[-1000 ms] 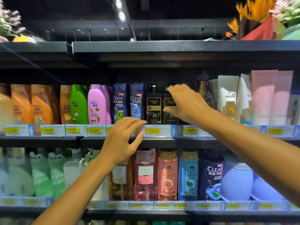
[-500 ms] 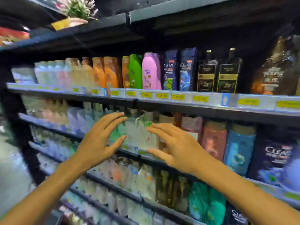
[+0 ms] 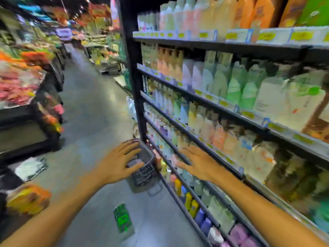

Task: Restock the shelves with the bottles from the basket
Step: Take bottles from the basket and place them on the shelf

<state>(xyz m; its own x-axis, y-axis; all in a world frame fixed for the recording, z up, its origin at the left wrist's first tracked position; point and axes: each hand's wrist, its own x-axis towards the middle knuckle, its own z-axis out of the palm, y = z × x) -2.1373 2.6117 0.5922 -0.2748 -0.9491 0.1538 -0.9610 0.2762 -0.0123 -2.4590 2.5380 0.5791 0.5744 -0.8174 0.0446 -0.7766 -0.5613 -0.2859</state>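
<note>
A dark mesh basket (image 3: 144, 172) stands on the floor against the foot of the black shelf unit (image 3: 210, 104). The view is blurred by motion, and what lies inside the basket cannot be made out. My left hand (image 3: 119, 162) hovers over the basket with fingers spread, holding nothing. My right hand (image 3: 197, 163) is stretched out flat in front of the lower shelves, also empty. Rows of shampoo and soap bottles (image 3: 236, 86) fill the shelves on the right.
The grey aisle floor (image 3: 92, 111) runs away to the left of the shelves. A dark produce stand (image 3: 26, 90) with colourful goods lines the left side. A green packet (image 3: 122, 218) lies on the floor near me. Orange-yellow goods (image 3: 26, 198) sit at lower left.
The view has swung left and down from the upper shelves to the aisle floor and basket. Both hands left the shelf and dropped low, open and empty.
</note>
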